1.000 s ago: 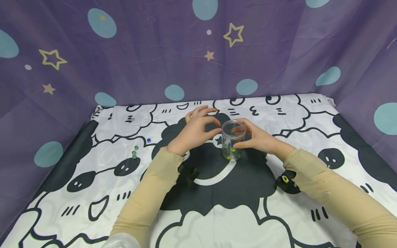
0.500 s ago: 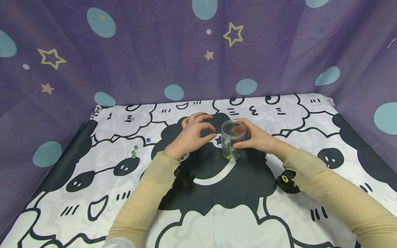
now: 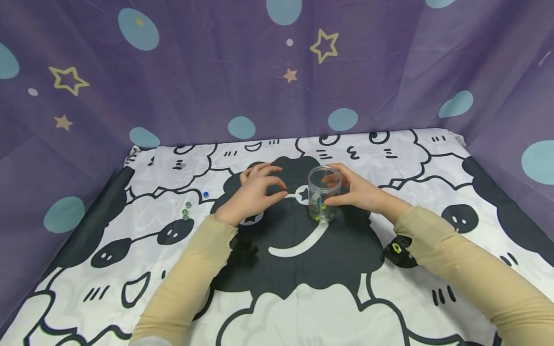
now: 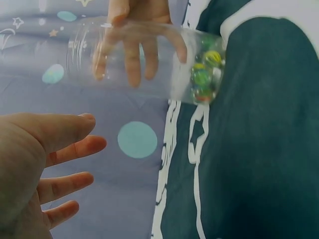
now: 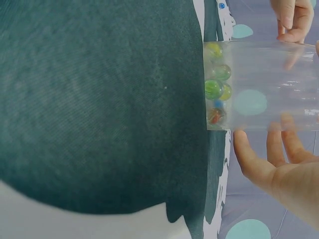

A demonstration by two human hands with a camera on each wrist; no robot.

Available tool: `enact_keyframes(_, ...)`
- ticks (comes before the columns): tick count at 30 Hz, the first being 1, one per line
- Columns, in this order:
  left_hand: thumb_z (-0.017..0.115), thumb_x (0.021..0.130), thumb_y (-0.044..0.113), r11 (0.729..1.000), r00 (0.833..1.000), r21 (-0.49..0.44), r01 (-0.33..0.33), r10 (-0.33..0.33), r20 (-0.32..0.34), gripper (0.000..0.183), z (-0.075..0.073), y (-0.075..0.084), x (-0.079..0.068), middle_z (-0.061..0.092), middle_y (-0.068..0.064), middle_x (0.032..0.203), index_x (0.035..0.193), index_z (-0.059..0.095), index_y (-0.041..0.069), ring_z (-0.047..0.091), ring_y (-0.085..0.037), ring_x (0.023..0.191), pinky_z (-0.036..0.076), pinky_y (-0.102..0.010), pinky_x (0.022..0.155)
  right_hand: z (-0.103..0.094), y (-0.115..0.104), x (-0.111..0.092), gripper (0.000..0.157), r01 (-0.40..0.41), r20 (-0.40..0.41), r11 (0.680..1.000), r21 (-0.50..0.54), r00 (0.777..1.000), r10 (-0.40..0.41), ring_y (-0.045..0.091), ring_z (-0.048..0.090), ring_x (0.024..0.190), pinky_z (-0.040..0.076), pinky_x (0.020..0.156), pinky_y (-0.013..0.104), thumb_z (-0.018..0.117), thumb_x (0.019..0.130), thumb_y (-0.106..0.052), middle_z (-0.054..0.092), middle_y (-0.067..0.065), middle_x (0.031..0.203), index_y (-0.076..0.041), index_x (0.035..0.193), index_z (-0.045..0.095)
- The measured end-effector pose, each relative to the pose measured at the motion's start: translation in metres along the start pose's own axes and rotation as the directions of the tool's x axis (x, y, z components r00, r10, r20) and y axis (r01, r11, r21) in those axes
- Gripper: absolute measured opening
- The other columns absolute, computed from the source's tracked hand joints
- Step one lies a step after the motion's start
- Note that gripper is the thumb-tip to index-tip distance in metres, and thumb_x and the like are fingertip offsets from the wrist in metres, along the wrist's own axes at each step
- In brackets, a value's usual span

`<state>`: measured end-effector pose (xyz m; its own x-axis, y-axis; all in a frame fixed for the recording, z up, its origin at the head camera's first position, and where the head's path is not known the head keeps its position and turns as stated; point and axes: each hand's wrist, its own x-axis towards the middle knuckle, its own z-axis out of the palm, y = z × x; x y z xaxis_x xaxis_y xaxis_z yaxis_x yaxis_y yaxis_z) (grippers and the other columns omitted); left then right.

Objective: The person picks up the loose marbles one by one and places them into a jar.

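Observation:
A clear plastic jar [image 3: 317, 191] without a lid stands upright on the tablecloth. Several glass marbles [image 5: 217, 79], green, yellow, blue and red, lie at its bottom. My right hand [image 3: 361, 193] grips the jar from the right, thumb in front and fingers curled behind its wall. To the left and apart from the jar, my left hand [image 3: 253, 194] hovers with thumb and fingers spread and nothing between them; the left wrist view shows its fingers [image 4: 70, 186] loosely extended. Over on the left of the cloth lie a blue marble [image 3: 206, 194] and several greenish marbles [image 3: 185, 212].
The table is covered by a white and black cartoon-print cloth [image 3: 298, 317]. Behind it hangs a purple curtain [image 3: 195, 72] with stars and blue dots. A black wrist device [image 3: 400, 252] sits under the right sleeve, another black one [image 3: 242, 250] under the left.
My left hand has drawn away from the jar's rim, moving left and slightly down. The right hand and the jar stay in place.

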<state>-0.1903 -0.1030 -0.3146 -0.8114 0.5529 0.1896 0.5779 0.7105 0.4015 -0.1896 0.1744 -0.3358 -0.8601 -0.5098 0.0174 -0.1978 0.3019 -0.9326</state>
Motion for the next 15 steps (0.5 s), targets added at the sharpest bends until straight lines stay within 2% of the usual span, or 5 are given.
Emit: enact_keyframes(15, 0.065, 0.09, 0.027, 0.997, 0.998, 0.046, 0.054, -0.056, 0.038, 0.013, -0.004, -0.017, -0.016, 0.046, -0.011, 0.142, 0.096, 0.071, 0.017, 0.024, -0.034, 0.139, 0.009, -0.059, 0.105, 0.0, 0.001, -0.001, 0.075, 0.011, 0.002, 1.0, 0.001, 1.0, -0.011, 0.039, 0.044, 0.126, 0.046, 0.093, 0.045, 0.072, 0.082, -0.005, 0.045, 0.024, 0.137, -0.009, 0.143, 0.028)
